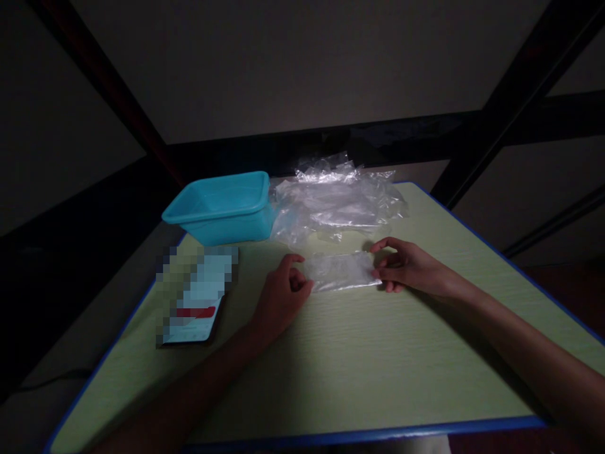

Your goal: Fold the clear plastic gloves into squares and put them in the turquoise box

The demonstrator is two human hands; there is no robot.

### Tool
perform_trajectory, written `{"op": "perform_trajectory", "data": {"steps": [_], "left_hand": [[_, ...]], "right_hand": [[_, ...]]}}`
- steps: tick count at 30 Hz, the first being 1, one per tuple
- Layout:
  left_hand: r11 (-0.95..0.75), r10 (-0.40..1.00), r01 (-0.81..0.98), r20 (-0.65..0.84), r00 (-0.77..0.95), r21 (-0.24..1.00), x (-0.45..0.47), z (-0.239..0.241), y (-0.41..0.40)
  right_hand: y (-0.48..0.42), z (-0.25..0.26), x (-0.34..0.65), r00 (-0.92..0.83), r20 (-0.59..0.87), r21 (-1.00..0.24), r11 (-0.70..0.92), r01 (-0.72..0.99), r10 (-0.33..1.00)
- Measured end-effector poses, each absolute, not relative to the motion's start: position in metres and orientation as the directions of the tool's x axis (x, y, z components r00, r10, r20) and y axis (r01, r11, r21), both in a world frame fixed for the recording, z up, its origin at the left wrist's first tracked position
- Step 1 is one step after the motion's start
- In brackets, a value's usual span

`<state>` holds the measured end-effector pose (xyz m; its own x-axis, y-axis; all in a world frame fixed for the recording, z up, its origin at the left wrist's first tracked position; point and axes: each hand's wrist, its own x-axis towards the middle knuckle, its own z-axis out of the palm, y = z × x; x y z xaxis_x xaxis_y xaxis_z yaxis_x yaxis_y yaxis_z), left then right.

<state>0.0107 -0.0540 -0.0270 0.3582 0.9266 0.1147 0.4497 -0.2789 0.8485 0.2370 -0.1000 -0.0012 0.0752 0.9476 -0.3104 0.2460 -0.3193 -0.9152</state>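
A small clear plastic bag (341,271) lies flat on the pale green table (378,366), folded into a narrow strip. My left hand (281,296) pinches its left end with curled fingers. My right hand (406,266) pinches its right end, thumb and fingers closed on the edge. Both forearms reach in from the near edge of the table.
A heap of crumpled clear plastic bags (335,202) lies at the back of the table. A turquoise plastic tub (222,208) stands at the back left beside it. A phone (196,302) with a lit screen lies left of my left hand. Dark bars cross behind the table.
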Motion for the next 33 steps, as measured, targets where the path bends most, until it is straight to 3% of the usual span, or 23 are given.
{"op": "perform_trajectory", "data": {"steps": [21, 33], "left_hand": [[-0.271, 0.926, 0.452, 0.102, 0.363, 0.85, 0.011, -0.027, -0.054], [-0.289, 0.921, 0.474, 0.106, 0.375, 0.832, 0.012, -0.028, -0.055]], "right_hand": [[-0.1, -0.001, 0.237, 0.016, -0.316, -0.905, -0.306, 0.295, 0.949], [-0.103, -0.01, 0.24, 0.006, -0.23, -0.889, -0.213, 0.405, 0.973]]}}
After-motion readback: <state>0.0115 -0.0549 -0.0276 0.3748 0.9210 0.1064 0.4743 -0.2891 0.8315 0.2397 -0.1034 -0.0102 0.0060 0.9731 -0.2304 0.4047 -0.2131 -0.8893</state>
